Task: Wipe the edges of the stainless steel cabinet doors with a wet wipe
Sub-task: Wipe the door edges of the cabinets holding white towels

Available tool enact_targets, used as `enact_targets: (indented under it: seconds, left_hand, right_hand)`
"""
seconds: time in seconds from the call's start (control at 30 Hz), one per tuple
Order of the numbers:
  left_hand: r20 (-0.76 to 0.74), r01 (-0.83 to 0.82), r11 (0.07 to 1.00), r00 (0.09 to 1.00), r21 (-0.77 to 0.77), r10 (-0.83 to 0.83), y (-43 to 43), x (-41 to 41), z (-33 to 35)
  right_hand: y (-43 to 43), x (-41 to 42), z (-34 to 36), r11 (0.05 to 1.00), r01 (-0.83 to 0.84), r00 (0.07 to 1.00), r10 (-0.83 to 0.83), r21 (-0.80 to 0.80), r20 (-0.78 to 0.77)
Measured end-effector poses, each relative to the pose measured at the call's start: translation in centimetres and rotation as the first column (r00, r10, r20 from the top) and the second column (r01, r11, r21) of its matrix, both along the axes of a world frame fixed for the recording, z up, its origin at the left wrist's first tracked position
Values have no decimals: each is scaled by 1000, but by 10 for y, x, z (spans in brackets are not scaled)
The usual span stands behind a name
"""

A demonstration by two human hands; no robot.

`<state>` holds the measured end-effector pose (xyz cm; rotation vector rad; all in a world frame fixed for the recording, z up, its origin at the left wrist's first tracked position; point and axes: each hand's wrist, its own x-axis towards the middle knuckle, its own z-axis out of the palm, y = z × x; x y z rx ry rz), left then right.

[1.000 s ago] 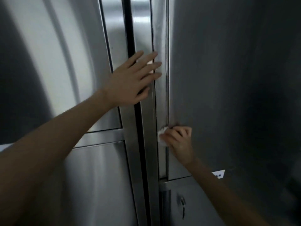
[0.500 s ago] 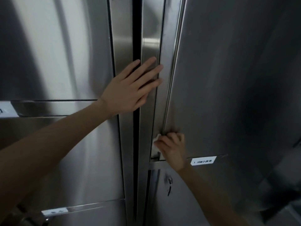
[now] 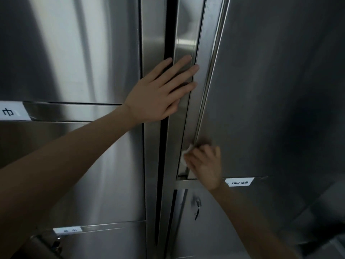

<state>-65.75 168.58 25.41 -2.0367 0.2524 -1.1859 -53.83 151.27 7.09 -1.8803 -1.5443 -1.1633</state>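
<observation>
A dark vertical gap [image 3: 164, 139] runs between the stainless steel cabinet fronts. The left hand [image 3: 158, 94] lies flat across this gap, its fingers [image 3: 183, 62] straight and slightly spread. Their tips rest on the narrow steel strip [image 3: 184, 43] just right of the gap.

Further right of the gap, past that strip, stands the right door [image 3: 270, 109], whose bright door edge [image 3: 209, 86] slants down towards the gap. The right hand [image 3: 204, 165] is low on this edge and blurred. Its fingers are curled round a white wet wipe [image 3: 187, 151], which they press against the edge.

Above the wipe, the edge runs on out of the top of the view. Below it, only a short stretch is left before the door's bottom corner, which meets a horizontal rail [image 3: 183, 184].

A white label [image 3: 240, 182] sits right of the gap, touching the right wrist, and reads partly "35M小床单". Under it, a lower door carries a small lock [image 3: 197, 204].

Far left of the gap, a cut-off label [image 3: 13, 113] shows "巾". Another small label [image 3: 67, 230] is lower on that side, its print too small to read surely.
</observation>
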Motion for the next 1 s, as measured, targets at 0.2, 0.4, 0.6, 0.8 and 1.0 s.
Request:
enact_targets:
  seconds: [0.2,0.4,0.6,0.8,1.0]
  left_hand:
    - [-85,23,932,995,-361,-58,-23,-9,-99]
    - [-113,-85,908,993,-409,42,-19,-18,-183]
    - [-56,-88,911,996,-403,72,-17,-8,-189]
    - [-8,-25,886,1000,-462,24,-23,-4,-197]
    - [7,-7,881,1000,-473,11,-27,-5,-227]
  right_hand:
    - [3,3,32,973,-7,997,-13,232,82]
    - [0,8,-52,997,-60,982,69,-57,178]
    - [8,3,-74,997,-73,996,72,-10,-61]
    - [-9,8,-95,991,-131,989,133,42,-59]
    - [-13,10,-105,971,-183,981,191,151,-38]
